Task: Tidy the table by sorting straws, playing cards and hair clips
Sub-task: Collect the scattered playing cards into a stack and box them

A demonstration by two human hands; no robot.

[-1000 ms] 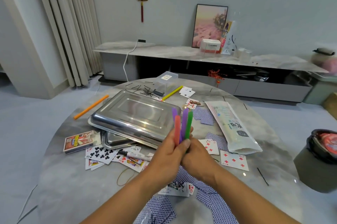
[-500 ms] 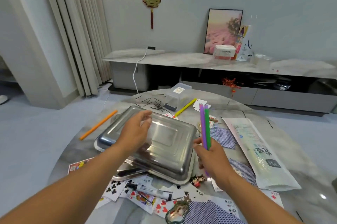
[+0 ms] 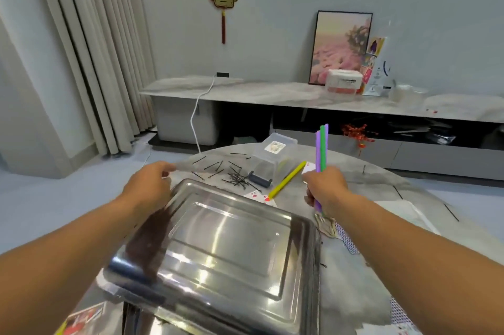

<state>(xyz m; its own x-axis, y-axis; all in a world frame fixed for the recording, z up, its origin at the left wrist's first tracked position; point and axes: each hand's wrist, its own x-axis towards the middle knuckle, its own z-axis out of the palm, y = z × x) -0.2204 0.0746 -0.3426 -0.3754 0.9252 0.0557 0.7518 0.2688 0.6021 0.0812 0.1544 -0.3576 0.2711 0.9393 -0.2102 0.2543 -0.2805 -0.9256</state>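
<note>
Straws in hand (image 3: 321,147): a purple and a green straw stand upright, clenched in the fist of the right hand (image 3: 326,188), right of the steel lid; their lower ends poke out below the fist.
Table (image 3: 381,192): round, grey marble-look top carrying everything below.
Steel lid (image 3: 223,242): large, upturned and shiny, lying at the near centre of the table on another steel tray.
Left hand (image 3: 148,187): at the lid's far-left corner, fingers curled with the tips pointing right; whether it actually grips the rim cannot be told.
Clear box (image 3: 272,156): transparent plastic, at the far side of the table, beyond the lid.
Yellow straw (image 3: 286,179): lying slanted on the table between the hairpins and the right hand.
Playing cards (image 3: 259,195): red-suited cards just beyond the lid's far edge; blue-backed ones (image 3: 347,239) lie near right.
Hairpins (image 3: 234,175): thin black pins scattered at the far side, just left of the clear box.
Dark clip (image 3: 260,179): small, beside the hairpins.
</note>
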